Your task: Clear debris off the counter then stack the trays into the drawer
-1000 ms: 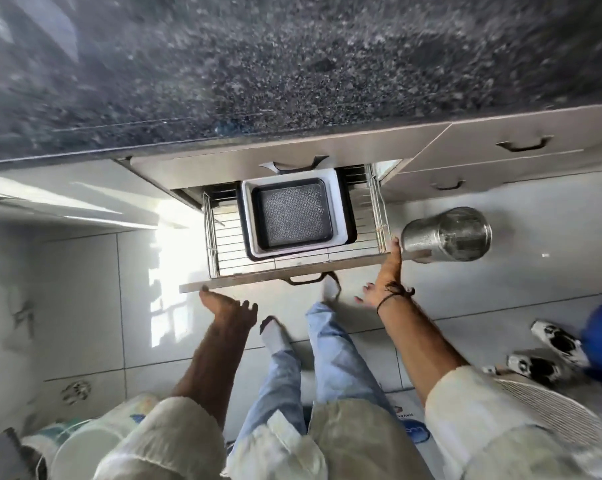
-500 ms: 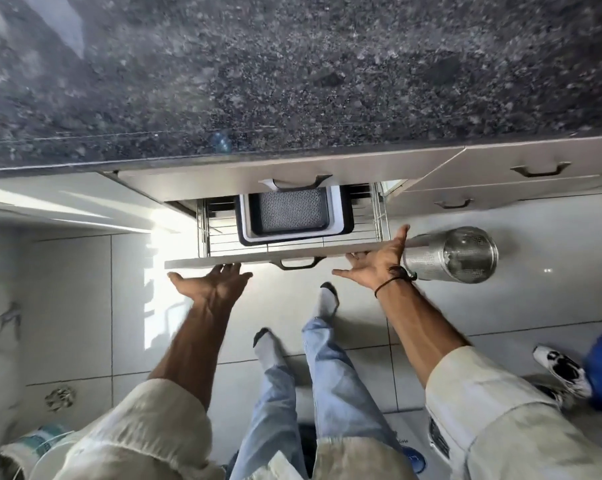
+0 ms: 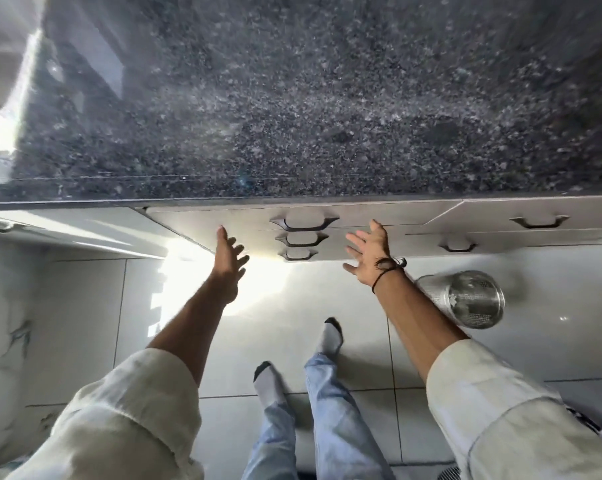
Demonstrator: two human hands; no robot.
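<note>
Both hands were released, palms out, nothing held. Left hand sat in front of the left part of the drawer stack, fingers spread; right hand was at the right edge of the same stack, fingers splayed, dark band at the wrist. Whether either palm touched a drawer front I couldn't tell. All three drawers read as flush, handles lined up one above another, so the trays weren't visible; my judgement is they were inside one of those drawers and the task was basically finished. The table, dark speckled granite, showed no loose debris in the part in frame, though glare on the left washed out that area. Risks from here, as I read it: a drawer not fully seated could roll back out if the hands came off too soon; can't confirm the latch from this angle. A tall tray stack could foul the drawer above and stop it short of closed. The steel canister lay on its side on the floor near the right arm, a kick or trip hazard on stepping back in socks on glossy tile.
</note>
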